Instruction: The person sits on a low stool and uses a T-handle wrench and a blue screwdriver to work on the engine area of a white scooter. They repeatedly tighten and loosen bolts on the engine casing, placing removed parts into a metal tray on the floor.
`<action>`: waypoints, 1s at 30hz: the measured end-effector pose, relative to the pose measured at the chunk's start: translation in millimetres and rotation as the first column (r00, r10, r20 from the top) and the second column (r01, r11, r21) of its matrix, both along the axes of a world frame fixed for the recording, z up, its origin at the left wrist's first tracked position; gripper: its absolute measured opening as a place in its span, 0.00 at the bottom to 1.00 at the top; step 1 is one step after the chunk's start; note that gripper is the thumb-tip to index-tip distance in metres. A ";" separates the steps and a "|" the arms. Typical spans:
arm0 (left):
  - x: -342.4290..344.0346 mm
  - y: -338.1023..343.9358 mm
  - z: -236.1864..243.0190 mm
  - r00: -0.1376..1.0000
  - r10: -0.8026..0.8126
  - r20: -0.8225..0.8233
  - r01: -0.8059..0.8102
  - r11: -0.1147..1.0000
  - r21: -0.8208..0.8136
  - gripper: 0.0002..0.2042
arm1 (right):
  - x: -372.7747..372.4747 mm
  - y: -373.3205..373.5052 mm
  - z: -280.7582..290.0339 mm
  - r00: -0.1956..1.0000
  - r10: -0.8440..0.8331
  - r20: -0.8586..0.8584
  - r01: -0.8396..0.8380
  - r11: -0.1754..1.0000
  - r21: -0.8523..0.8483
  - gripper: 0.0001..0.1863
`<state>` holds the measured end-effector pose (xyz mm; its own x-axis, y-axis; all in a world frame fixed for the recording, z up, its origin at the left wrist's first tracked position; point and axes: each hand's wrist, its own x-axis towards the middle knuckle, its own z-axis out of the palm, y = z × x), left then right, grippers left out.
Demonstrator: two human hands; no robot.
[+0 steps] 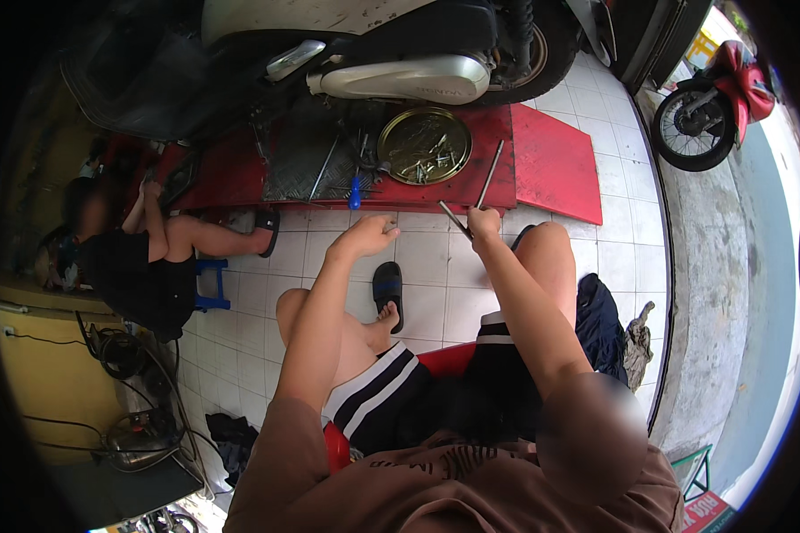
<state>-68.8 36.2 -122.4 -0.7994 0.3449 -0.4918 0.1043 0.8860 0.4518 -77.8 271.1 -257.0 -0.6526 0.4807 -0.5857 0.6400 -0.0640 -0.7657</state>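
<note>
My right hand (484,224) is wrapped round a metal T-handle wrench (492,172), at the near edge of the red lift platform (556,164). The wrench's long shaft points up over the platform, and its short bar sticks out to the left of my fist. My left hand (364,237) hovers over the tiles in front of the platform, fingers curled together; anything in them is too small to make out. Beyond it lie a blue-handled screwdriver (356,191) and a long metal rod (324,169). A round brass-coloured tray (424,180) holds several small metal parts.
A scooter (400,80) stands on the platform. At the left, another person (142,258) sits on a blue stool (212,284), hands near the platform. Dark cloth (600,324) lies on the floor at my right. A red motorbike (711,107) is parked outside.
</note>
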 end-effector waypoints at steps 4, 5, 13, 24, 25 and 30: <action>-1.6 -15.2 -3.2 0.988 -0.046 0.146 0.077 0.973 -0.217 0.24 | -29.8 4.5 25.7 0.983 0.146 0.115 -0.169 0.960 0.224 0.17; -6.2 -16.6 -2.1 0.991 -0.024 0.134 0.047 0.984 -0.172 0.24 | -41.8 7.6 27.2 0.974 0.176 0.144 -0.212 0.930 0.301 0.16; -21.6 -28.1 12.7 0.999 0.048 0.010 -0.048 0.998 -0.035 0.26 | -93.7 39.9 -21.3 0.888 0.374 0.269 -0.456 0.626 0.633 0.15; -13.1 -34.7 2.3 0.990 0.112 0.082 -0.099 0.984 -0.151 0.24 | -90.6 37.5 -33.1 0.835 0.544 0.083 -0.413 0.520 0.748 0.11; -17.9 -30.9 1.7 0.989 0.123 0.077 -0.110 0.981 -0.161 0.23 | -91.3 36.3 -24.9 0.827 0.555 0.093 -0.411 0.483 0.773 0.11; -18.1 -24.3 -27.3 0.988 0.133 0.079 -0.114 0.972 -0.206 0.24 | -78.6 4.8 25.7 0.552 0.825 -0.119 -0.577 0.481 0.661 0.17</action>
